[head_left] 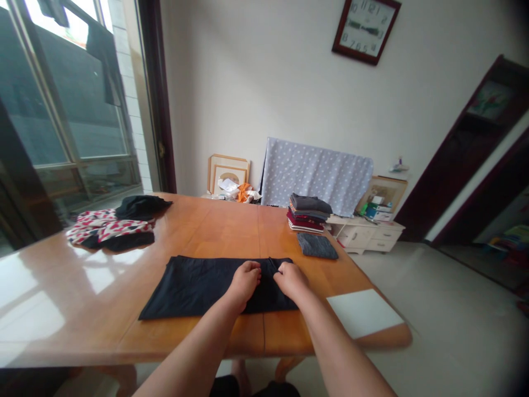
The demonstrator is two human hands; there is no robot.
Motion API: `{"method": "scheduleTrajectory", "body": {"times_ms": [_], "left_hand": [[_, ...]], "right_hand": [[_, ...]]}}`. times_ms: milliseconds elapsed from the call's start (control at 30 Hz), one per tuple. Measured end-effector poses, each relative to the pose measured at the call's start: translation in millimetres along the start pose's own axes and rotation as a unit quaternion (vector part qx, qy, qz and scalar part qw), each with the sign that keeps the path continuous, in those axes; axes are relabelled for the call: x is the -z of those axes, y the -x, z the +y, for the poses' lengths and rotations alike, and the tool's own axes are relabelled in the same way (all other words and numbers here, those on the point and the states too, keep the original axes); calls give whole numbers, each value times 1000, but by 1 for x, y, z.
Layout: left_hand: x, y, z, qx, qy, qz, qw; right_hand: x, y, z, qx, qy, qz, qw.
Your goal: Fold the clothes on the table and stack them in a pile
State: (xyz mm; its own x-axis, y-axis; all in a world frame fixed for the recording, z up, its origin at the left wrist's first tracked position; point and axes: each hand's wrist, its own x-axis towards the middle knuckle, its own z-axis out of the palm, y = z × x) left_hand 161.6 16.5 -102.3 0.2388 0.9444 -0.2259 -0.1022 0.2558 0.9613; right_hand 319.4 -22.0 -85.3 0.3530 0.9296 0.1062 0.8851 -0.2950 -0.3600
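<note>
Our forearms (198, 342), lower centre | right hand (291, 280) pinches black cloth (194, 286) | left hand (244, 282) curled, hold unclear | uneven tugging could skew it

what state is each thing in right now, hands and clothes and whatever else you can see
Dark cloth: folded, lying flat
Left hand: curled on the dark cloth, grip unclear
Right hand: curled at a raised bit of it, grip unclear
Clothes stack: folded, piled
Grey cloth: folded
Patterned garment: loosely heaped
Black garment: bunched
Dotted cloth: draped
Cabinet drawers: shut
</note>
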Motion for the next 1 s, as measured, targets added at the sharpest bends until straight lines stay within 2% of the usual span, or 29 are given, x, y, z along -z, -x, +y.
{"method": "scheduleTrajectory", "body": {"times_ms": [167, 333, 433, 533, 633, 733, 800, 867, 933, 1000], "left_hand": [[5, 4, -5, -21, 13, -41, 999], [10, 5, -1, 6, 50, -54, 997], [12, 5, 0, 8, 63, -56, 996], [13, 7, 0, 10, 85, -56, 995], [14, 7, -1, 15, 96, -49, 994], [13, 5, -4, 5, 73, -36, 997], [12, 4, -5, -39, 20, -9, 999], [10, 4, -5, -124, -62, 19, 990], [8, 5, -3, -223, -156, 13, 962], [5, 7, -2, -286, -258, -24, 922]], "right_hand": [[11, -15, 24, 4, -160, 51, 986], [17, -19, 10, 38, -188, 78, 978], [2, -16, -6, 48, -160, 54, 985], [-17, -12, -16, 48, -143, -9, 988], [-23, -12, -17, 16, -217, -58, 974], [-15, -14, -10, -18, -299, -27, 954], [-7, -14, 0, -22, -326, 19, 945], [-2, -12, 12, -27, -340, 61, 938], [0, -6, 28, -31, -334, 91, 938], [0, 3, 44, -33, -306, 109, 945]]}}
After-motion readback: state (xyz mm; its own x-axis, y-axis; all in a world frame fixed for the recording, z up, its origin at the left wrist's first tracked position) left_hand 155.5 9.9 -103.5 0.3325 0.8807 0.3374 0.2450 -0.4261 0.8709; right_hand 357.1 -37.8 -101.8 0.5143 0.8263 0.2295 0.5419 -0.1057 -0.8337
